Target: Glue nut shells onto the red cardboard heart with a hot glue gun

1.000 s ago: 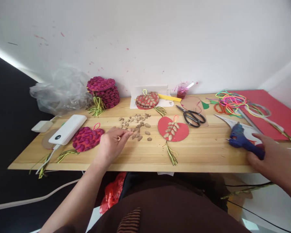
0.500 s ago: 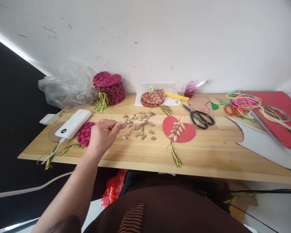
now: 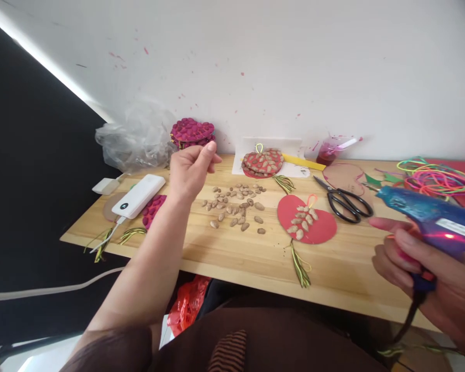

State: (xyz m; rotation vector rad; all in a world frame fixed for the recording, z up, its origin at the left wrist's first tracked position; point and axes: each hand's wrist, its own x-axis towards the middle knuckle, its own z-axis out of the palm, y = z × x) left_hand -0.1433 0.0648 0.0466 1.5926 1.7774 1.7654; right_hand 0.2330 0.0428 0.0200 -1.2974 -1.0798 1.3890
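My right hand (image 3: 442,281), at the right edge, grips a blue-purple hot glue gun (image 3: 426,206) with a glowing red light; its nozzle points left. My left hand (image 3: 189,170) is raised, fingers curled and thumb pressed against them; whatever they hold, if anything, is hidden. Below and right of it, several loose peanuts (image 3: 238,209) are scattered on the wooden table (image 3: 240,258). Between the hands lies a red heart-shaped card (image 3: 323,225) with peanuts (image 3: 304,222) on it in a leaf-like pattern, an orange loop at its top and a green tassel (image 3: 300,263) below.
Black scissors (image 3: 346,204) lie behind the heart card. Peanut-covered red pieces (image 3: 262,162), a cup of red liquid (image 3: 329,151) and a magenta stack (image 3: 192,130) stand along the wall. A power bank (image 3: 139,196) lies left; tangled bright cords (image 3: 436,175) lie right.
My left hand has lifted up and away from beside the loose peanuts. My right hand has come into view holding the glue gun. The view has shifted slightly left.
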